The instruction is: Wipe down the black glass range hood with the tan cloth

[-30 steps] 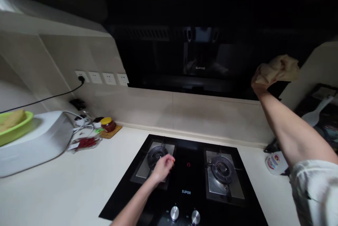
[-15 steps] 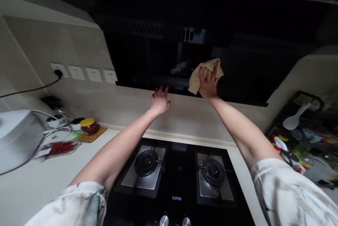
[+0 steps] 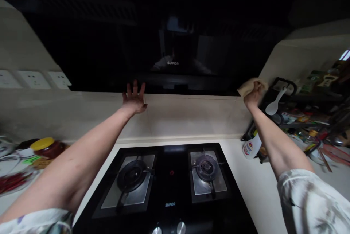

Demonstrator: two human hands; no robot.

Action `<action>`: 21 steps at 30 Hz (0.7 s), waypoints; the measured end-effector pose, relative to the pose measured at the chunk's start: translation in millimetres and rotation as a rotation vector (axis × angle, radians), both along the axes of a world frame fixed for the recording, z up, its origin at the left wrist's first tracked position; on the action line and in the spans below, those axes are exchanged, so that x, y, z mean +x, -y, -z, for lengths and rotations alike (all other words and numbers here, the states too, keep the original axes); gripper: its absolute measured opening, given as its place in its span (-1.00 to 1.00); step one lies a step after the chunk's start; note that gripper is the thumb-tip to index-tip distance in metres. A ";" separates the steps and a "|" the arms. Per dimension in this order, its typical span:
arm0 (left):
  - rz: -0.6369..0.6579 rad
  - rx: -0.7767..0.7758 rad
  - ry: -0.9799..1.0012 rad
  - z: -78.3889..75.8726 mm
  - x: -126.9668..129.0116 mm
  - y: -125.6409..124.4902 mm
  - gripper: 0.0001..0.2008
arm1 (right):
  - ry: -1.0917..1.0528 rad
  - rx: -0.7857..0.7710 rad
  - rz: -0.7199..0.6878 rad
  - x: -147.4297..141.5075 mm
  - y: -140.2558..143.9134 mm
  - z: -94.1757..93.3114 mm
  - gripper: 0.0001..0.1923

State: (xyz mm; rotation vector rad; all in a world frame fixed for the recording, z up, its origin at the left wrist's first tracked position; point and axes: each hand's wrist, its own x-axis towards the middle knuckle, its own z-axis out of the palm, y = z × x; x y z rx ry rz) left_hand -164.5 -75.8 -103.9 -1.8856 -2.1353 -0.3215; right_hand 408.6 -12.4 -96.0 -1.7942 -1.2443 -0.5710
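A black range hood (image 3: pixel 109 55) with a glossy front fills the upper part of the view. At its lower right corner my right hand (image 3: pixel 253 97) grips a beige cloth (image 3: pixel 250 85), bunched against the hood's edge. My left hand (image 3: pixel 133 100) is open, fingers spread, with its fingertips at the hood's bottom edge left of centre. Below both arms lies a black gas stove (image 3: pixel 171 186) with two burners and two silver knobs.
To the right stand a white spray bottle (image 3: pixel 251 147) and a dark rack (image 3: pixel 308 121) crowded with goods, a white spoon (image 3: pixel 276 102) hanging there. A jar with a yellow lid (image 3: pixel 45 144) sits at the left, below wall sockets (image 3: pixel 34 80).
My right hand has carried the cloth rightward from the hood's lower middle to its right corner. The view has turned right. My left hand stays by the bottom edge.
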 end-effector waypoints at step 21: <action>-0.054 -0.057 -0.083 -7.6 -3.8 8.3 0.09 | 0.456 -0.272 -0.627 -232.8 -11.3 -34.1 -0.34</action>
